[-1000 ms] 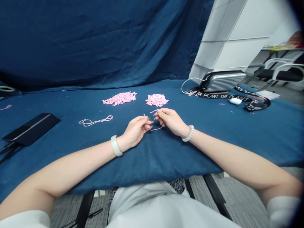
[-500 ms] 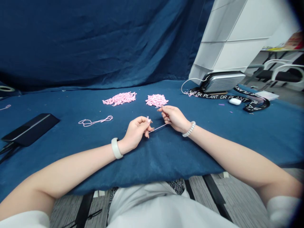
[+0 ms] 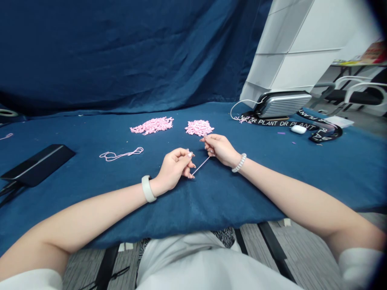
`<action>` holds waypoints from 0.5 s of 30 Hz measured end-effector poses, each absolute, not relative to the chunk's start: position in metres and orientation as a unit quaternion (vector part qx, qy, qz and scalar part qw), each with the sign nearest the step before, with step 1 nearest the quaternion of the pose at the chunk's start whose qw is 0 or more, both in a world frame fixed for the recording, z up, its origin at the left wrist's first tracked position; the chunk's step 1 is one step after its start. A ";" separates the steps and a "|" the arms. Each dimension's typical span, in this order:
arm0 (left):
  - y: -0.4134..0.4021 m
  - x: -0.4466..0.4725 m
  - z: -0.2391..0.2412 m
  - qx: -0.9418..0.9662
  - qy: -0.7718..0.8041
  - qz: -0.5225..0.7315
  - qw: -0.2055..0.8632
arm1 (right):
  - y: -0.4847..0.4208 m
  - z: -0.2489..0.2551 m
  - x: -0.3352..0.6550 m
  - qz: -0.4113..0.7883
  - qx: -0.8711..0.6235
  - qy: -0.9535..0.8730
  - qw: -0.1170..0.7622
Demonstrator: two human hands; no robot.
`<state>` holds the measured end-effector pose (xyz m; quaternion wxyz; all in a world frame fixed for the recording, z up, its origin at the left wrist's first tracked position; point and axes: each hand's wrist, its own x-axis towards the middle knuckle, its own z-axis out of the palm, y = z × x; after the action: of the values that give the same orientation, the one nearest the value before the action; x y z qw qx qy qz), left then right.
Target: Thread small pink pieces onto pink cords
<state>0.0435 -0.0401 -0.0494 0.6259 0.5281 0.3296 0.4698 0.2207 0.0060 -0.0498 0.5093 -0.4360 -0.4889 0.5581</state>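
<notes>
A thin pale pink cord runs taut and slanting between my two hands, above the blue cloth. My left hand is closed, thumb and forefinger pinched, with the cord's lower end at its lower fingers. Higher and to the right, my right hand is closed on the cord's other end, its thumb and forefinger pinched together. Just beyond the right hand lies a small pile of pink knotted cord pieces. A larger pile of similar pink pieces sits to its left. Fingers hide both cord ends.
Left of my hands lies a loose pink cord on the blue cloth. A black device with cables rests at far left. Back right are a silver ribbed case, a black lettered strap and a white earbud case.
The cord between my hands now slants more steeply, its left end lower. My left hand's lower fingers have shifted slightly down and right; the right hand has barely moved.
</notes>
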 end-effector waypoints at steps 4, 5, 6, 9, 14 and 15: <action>-0.039 0.043 -0.053 0.514 0.350 0.471 0.626 | 0.015 -0.055 0.225 0.527 -0.446 -0.490 0.532; -0.038 0.042 -0.055 0.519 0.354 0.471 0.619 | 0.016 -0.056 0.226 0.508 -0.454 -0.504 0.531; -0.038 0.040 -0.055 0.531 0.355 0.473 0.607 | 0.016 -0.056 0.226 0.479 -0.463 -0.530 0.524; -0.040 0.037 -0.040 0.596 0.343 0.471 0.553 | 0.007 -0.052 0.223 0.341 -0.479 -0.653 0.477; -0.087 0.034 0.030 0.669 0.288 0.401 0.555 | -0.038 -0.036 0.205 0.175 -0.354 -0.816 0.422; -0.104 0.026 0.041 0.697 0.281 0.406 0.520 | -0.047 -0.034 0.202 0.169 -0.320 -0.836 0.412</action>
<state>0.0264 -0.1036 0.0411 0.5198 0.6968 0.2811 0.4065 0.2018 -0.0468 -0.0339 0.4118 -0.3197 -0.8365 0.1687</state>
